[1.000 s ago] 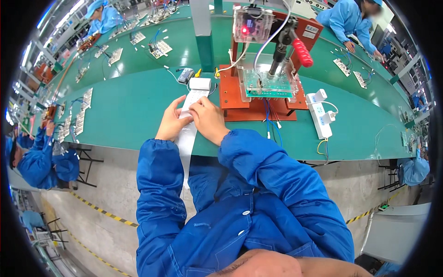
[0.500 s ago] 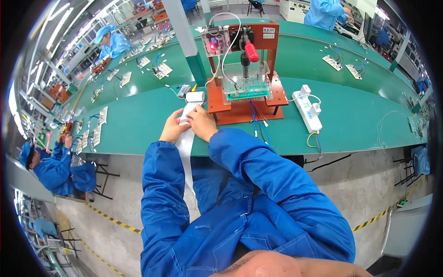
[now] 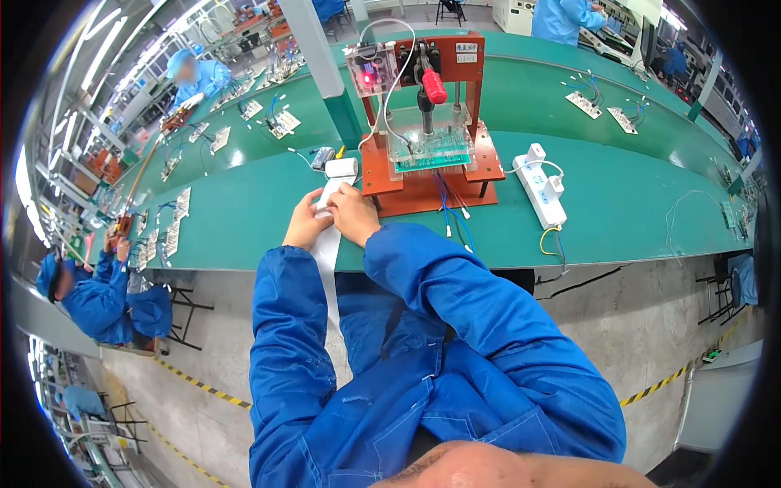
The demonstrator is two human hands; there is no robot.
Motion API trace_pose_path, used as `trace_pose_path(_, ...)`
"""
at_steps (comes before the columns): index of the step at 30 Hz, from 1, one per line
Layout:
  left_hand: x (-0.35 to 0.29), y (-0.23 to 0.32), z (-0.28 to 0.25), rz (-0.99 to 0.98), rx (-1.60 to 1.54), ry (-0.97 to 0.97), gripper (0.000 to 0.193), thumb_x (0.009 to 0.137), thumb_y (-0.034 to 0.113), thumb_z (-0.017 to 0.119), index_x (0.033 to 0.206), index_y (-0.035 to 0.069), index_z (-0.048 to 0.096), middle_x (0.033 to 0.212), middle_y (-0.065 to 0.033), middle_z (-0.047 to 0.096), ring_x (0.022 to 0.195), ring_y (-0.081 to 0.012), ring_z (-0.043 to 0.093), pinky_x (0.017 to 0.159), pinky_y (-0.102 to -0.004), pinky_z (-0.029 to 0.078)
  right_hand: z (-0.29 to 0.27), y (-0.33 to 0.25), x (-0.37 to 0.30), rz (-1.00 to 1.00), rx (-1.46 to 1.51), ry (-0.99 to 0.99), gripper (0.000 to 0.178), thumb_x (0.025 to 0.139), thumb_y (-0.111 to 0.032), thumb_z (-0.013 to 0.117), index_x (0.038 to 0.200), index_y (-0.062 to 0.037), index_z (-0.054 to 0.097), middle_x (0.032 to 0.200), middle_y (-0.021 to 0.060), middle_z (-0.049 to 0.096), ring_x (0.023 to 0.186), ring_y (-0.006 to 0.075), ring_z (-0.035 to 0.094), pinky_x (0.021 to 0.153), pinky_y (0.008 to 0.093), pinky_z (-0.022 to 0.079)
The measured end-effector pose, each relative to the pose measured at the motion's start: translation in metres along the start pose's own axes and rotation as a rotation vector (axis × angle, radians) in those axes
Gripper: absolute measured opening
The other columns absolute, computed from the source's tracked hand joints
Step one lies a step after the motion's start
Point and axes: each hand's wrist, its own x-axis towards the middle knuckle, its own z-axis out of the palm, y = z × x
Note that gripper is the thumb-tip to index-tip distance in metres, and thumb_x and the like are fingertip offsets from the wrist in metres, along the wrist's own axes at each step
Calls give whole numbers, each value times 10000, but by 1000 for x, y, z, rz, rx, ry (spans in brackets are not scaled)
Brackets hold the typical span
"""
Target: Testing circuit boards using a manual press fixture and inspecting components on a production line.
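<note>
A white paper roll [image 3: 342, 167] lies on the green bench, left of a red-brown press fixture. From it a long white strip [image 3: 326, 250] runs toward me between my hands and hangs over the bench edge. My left hand [image 3: 304, 223] is closed on the strip's left side, the thumb near its middle. My right hand [image 3: 355, 215] pinches the strip from the right, its fingertips meeting those of the left. What lies under the fingertips is hidden. The press fixture [image 3: 482, 152] stands just beyond my right hand, with a green circuit board [image 3: 435, 163] under its clear plate.
A white power strip [image 3: 540, 191] lies right of the fixture. Blue and red wires [image 3: 446, 213] hang from the fixture's front. Small cable connectors [image 3: 324, 156] sit behind the roll. Boards with wires [image 3: 172, 232] line the bench at left, where a co-worker [image 3: 89, 285] sits.
My hands stay on the strip in nearly the same pose. The whole view has shifted slightly. A co-worker at the far left has moved a gloved hand.
</note>
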Motion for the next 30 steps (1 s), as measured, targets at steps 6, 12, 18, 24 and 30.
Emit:
trace_pose_path(6, 6, 5, 6, -7, -7, -16, 807, 800, -107, 708, 1511, -41, 330, 1259, -161, 668, 1049, -192, 682, 861, -308, 569, -7, -2, -5, -120, -185, 42, 58, 869, -137, 669, 857, -88, 699, 960, 84, 628, 955, 306, 656, 745, 453, 542)
trace_pose_path(12, -60, 13, 9, 350, 711, 492, 649, 824, -8, 718, 1415, -54, 454, 1164, -182, 680, 1025, -262, 688, 865, -349, 552, -105, -44, -74, -97, 252, -174, 63, 824, -108, 738, 841, -49, 724, 849, 127, 647, 772, 285, 657, 678, 382, 513)
trace_pose_path(18, -99, 30, 96, 471, 363, 411, 306, 877, 16, 691, 1176, -12, 628, 774, -70, 656, 653, -144, 618, 580, -277, 481, -253, -37, -5, -683, -278, 625, 475, 836, 10, 708, 1302, -12, 623, 1316, 183, 585, 1069, 298, 589, 882, 360, 500)
trace_pose_path(24, -84, 23, 127, 439, 394, 12, 315, 850, 45, 712, 1157, 9, 654, 723, -52, 624, 529, -130, 517, 537, -279, 422, -251, 21, 80, -1045, -410, 576, 439, 921, 30, 587, 1358, 19, 553, 1334, 189, 611, 1196, 375, 610, 1012, 464, 517)
trace_pose_path(30, -85, 21, 121, 392, 386, 14, 314, 831, 46, 716, 1137, 1, 664, 720, -32, 619, 510, -105, 457, 530, -265, 394, -259, -16, 102, -1024, -175, 612, 233, 956, -6, 582, 1188, -15, 589, 1035, 131, 693, 872, 304, 665, 792, 392, 550)
